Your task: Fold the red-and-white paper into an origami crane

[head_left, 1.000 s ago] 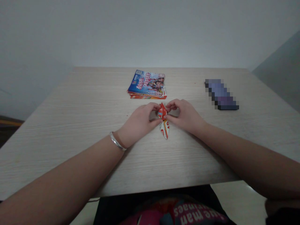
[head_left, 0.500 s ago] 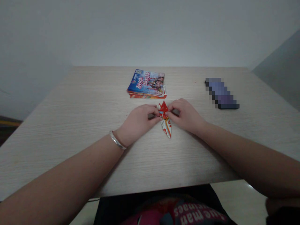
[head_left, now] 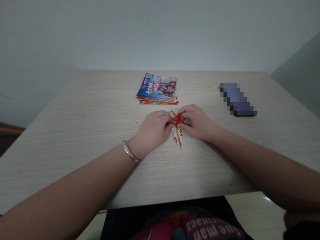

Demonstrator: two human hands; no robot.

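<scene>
Nearest, on this side of the paper (head_left: 177,136), is a dark shirt (head_left: 212,230) with pink lettering. Beyond it is the pale wood-grain table (head_left: 75,126), and to the left of the paper a silver bracelet (head_left: 129,151) circles the left wrist. The paper, folded small and printed red, orange and white, is between the two hands, over the near-middle of the table; whether it touches the wood, I cannot tell. The left hand (head_left: 155,128) pinches its left edge, thumb and fingers bunched closer than half a second ago. The right hand (head_left: 197,123) pinches its right edge, fingers curled, a small gap behind the fingertips. The red flap, which stood up as a pointed triangle, is now squashed down, and a pale tip shows behind it. Right of the paper and farther off lies a pixelated dark slab (head_left: 237,100); just beyond the paper, a stack (head_left: 157,88) of leaflets, blue on top. Both have stayed put. Behind everything rises a plain wall (head_left: 160,33).
</scene>
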